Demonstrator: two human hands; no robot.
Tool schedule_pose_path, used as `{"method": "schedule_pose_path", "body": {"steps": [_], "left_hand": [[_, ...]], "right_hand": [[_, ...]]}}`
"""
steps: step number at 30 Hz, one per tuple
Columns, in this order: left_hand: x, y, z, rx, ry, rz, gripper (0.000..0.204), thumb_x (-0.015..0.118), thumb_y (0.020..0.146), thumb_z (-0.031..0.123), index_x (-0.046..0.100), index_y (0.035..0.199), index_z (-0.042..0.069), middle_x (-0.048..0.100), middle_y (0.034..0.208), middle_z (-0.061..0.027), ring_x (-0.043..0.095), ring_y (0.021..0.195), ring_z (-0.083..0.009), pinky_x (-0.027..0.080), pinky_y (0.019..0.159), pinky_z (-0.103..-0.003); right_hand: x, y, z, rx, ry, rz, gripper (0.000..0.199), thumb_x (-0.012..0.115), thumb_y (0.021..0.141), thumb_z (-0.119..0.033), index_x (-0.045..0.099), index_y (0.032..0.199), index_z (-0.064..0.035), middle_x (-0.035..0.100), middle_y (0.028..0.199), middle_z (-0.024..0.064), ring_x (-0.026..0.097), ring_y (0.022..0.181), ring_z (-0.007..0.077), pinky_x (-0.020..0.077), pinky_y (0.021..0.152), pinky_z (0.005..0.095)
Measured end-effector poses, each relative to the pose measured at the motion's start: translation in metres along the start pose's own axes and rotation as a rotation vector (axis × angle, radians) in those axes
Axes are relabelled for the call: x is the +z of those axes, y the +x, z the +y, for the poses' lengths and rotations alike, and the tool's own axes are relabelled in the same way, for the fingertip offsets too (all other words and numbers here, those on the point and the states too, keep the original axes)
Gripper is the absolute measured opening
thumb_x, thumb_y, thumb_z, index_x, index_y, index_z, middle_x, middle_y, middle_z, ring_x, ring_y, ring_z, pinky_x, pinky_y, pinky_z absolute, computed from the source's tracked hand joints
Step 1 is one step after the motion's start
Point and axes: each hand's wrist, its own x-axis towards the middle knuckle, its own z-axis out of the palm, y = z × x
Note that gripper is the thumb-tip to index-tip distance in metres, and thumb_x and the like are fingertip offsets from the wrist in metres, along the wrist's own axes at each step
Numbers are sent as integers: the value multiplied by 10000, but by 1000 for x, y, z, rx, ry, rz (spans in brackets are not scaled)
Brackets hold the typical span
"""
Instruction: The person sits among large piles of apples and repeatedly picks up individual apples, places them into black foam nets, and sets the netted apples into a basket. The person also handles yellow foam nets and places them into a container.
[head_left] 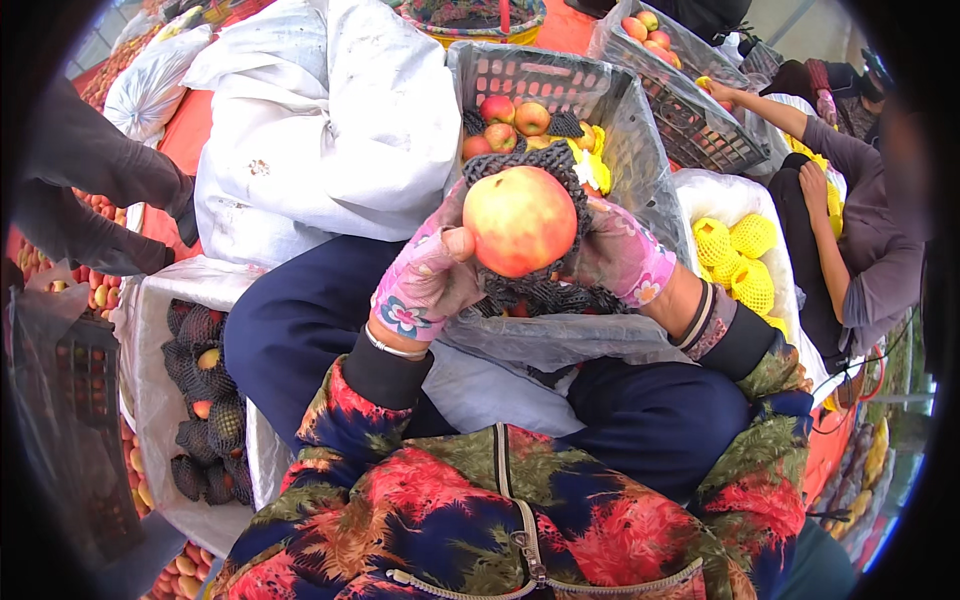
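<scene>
Over the lined crate in front of me, a large red-and-yellow apple (519,221) is held up between my hands. My left hand (422,278), in a pink flowered fingerless glove, grips the apple's left side, thumb on its front. A black foam net (545,160) shows behind and around the apple's upper and right edge. My right hand (628,252), gloved alike, closes on the net at the apple's right; its fingertips are hidden behind. Inside the plastic-lined crate (632,130) lie loose apples (500,137), black nets and a yellow-and-white wrapping.
A white-lined box (150,400) of black-netted apples stands at my left, beside white sacks (330,120). Yellow foam nets (735,255) fill a box at my right. Another person (865,220) sits at the far right, reaching into a second apple crate (705,125).
</scene>
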Motion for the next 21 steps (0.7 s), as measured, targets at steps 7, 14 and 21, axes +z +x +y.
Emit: {"method": "schedule_pose_path", "body": {"steps": [7, 14, 21], "left_hand": [[2, 11, 7, 150, 447, 254, 642, 675, 755, 50, 337, 1298, -1, 447, 1228, -128, 497, 1113, -203, 429, 948, -322], [-15, 10, 1, 503, 1005, 363, 621, 676, 651, -19, 407, 1207, 43, 447, 1219, -161, 500, 1112, -243, 407, 955, -331], [6, 13, -16, 824, 1567, 323, 536, 712, 649, 43, 506, 1142, 84, 428, 1278, -271, 466, 1176, -416, 465, 878, -402]], "right_hand": [[32, 2, -30, -623, -1379, 329, 435, 587, 796, -6, 450, 1207, -36, 541, 1076, 96, 549, 970, 151, 469, 800, 299], [46, -10, 2, -567, -1454, 119, 235, 596, 807, -25, 521, 1029, -18, 556, 833, 68, 571, 721, 167, 461, 629, 299], [28, 11, -2, -39, -688, 273, 645, 537, 886, -422, 323, 1324, 0, 537, 1034, 89, 577, 924, 155, 505, 706, 276]]}}
